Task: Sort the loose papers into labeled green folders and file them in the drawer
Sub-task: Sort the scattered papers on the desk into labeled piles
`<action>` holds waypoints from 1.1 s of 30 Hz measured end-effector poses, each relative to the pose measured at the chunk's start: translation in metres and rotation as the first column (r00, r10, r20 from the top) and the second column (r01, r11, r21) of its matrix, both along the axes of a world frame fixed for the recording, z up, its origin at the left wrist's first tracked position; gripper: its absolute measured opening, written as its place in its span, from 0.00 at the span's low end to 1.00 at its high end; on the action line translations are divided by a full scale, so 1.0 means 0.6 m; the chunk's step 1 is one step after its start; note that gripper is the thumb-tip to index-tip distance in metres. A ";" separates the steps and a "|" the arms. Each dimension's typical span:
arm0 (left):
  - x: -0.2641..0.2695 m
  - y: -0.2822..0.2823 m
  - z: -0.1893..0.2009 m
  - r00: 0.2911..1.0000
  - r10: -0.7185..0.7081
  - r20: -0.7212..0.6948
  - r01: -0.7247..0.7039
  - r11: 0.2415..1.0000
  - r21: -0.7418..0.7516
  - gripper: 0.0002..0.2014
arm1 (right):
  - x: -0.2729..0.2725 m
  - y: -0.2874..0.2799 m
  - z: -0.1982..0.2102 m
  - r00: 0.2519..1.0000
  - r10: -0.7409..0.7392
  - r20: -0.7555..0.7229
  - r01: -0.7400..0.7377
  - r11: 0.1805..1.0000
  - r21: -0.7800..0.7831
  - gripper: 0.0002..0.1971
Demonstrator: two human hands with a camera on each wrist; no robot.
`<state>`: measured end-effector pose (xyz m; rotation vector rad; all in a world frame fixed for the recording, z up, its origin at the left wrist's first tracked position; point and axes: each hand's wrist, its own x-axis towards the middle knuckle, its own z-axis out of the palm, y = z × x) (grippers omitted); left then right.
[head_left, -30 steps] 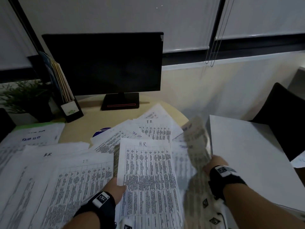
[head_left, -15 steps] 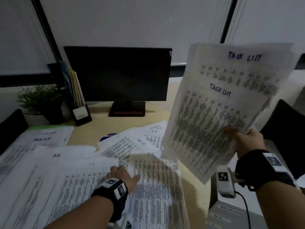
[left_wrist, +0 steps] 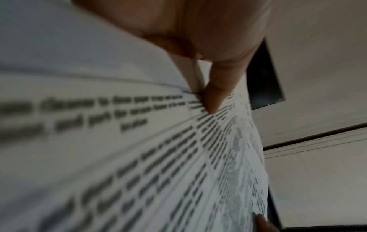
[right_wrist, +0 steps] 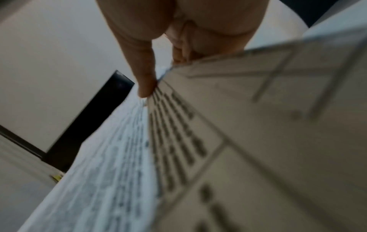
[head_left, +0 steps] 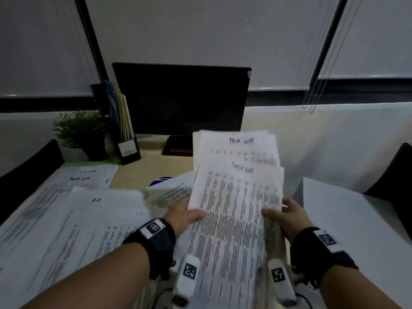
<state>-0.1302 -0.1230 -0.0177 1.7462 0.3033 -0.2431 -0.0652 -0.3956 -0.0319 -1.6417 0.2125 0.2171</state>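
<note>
monitor [head_left: 180, 99] behind papers [head_left: 66, 219] on desk [head_left: 138, 175]; plant [head_left: 81, 128], file holder [head_left: 124, 130] left.

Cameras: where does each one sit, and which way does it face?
Head: worn on the head, looking down at the desk and monitor; both forearms, left hand and right hand show.
Left wrist: looks along the left thumb at the held sheets.
Right wrist: looks along the right thumb at the same sheets.
Shared: all three show the sheets and the monitor.
</note>
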 end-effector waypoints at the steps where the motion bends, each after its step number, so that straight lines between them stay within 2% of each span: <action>1: -0.010 0.003 -0.022 0.998 -0.010 -0.064 0.012 1.000 0.026 0.13 | -0.003 0.001 -0.013 1.000 -0.027 -0.010 0.026 0.990 -0.142 0.31; 3: -0.030 0.007 -0.068 0.978 -0.018 -0.207 0.047 0.990 0.135 0.18 | -0.011 0.004 -0.039 0.998 -0.017 -0.058 -0.010 0.899 -0.437 0.20; 5: -0.043 0.014 -0.119 0.949 -0.009 -0.314 0.096 0.961 0.261 0.30 | -0.021 0.010 -0.070 0.984 0.078 -0.163 -0.161 0.784 -0.599 0.18; 7: -0.049 0.021 -0.149 0.927 -0.016 -0.374 0.159 0.921 0.355 0.38 | -0.030 0.018 -0.096 0.954 0.144 -0.264 -0.286 0.703 -0.650 0.18; 8: -0.050 0.027 -0.161 0.921 -0.025 -0.389 0.187 0.904 0.385 0.41 | -0.035 0.021 -0.106 0.944 0.156 -0.290 -0.314 0.691 -0.652 0.17; 12: -0.052 0.040 -0.185 0.913 -0.031 -0.408 0.226 0.869 0.441 0.39 | -0.057 0.030 -0.121 0.940 0.165 -0.298 -0.329 0.666 -0.670 0.12; 14: -0.056 0.039 -0.189 0.906 -0.021 -0.422 0.224 0.871 0.437 0.37 | -0.065 0.033 -0.118 0.936 0.227 -0.270 -0.353 0.614 -0.706 0.06; 16: -0.061 0.030 -0.184 0.916 0.027 -0.399 0.156 0.895 0.417 0.32 | -0.071 0.037 -0.108 0.935 0.275 -0.222 -0.348 0.603 -0.718 0.08; 18: -0.064 0.016 -0.165 0.933 0.147 -0.328 0.015 0.897 0.442 0.30 | -0.078 0.039 -0.097 0.927 0.316 -0.202 -0.359 0.589 -0.724 0.13; 20: -0.069 -0.009 -0.125 0.950 0.252 -0.186 -0.096 0.801 0.591 0.35 | -0.084 0.041 -0.083 0.920 0.348 -0.182 -0.350 0.517 -0.781 0.12; 21: -0.069 -0.023 -0.108 0.969 0.218 -0.113 -0.097 0.763 0.640 0.37 | -0.086 0.041 -0.076 0.925 0.345 -0.159 -0.326 0.506 -0.799 0.11; 22: -0.068 -0.039 -0.093 0.987 0.143 -0.072 -0.066 0.773 0.631 0.36 | -0.088 0.041 -0.073 0.927 0.355 -0.123 -0.303 0.509 -0.806 0.12; 23: -0.067 -0.058 -0.079 0.996 0.052 -0.078 0.001 0.829 0.560 0.33 | -0.090 0.042 -0.071 0.920 0.378 -0.101 -0.298 0.510 -0.807 0.14; 25: -0.061 -0.095 -0.070 0.977 -0.114 -0.182 0.171 0.924 0.342 0.33 | -0.096 0.054 -0.071 0.888 0.456 -0.063 -0.304 0.478 -0.824 0.14; 26: -0.057 -0.111 -0.074 0.963 -0.153 -0.221 0.210 0.942 0.261 0.37 | -0.097 0.063 -0.077 0.871 0.491 -0.028 -0.284 0.456 -0.844 0.12; 27: -0.051 -0.121 -0.082 0.955 -0.175 -0.241 0.229 0.950 0.214 0.39 | -0.098 0.069 -0.084 0.848 0.527 0.050 -0.234 0.459 -0.857 0.09; 29: -0.046 -0.130 -0.102 0.949 -0.160 -0.273 0.206 0.967 0.151 0.37 | -0.106 0.083 -0.085 0.799 0.594 0.096 -0.263 0.489 -0.831 0.04; 33: -0.047 -0.113 -0.143 0.952 -0.077 -0.298 0.126 0.981 0.149 0.38 | -0.117 0.087 -0.098 0.613 0.753 0.240 -0.258 0.478 -0.840 0.10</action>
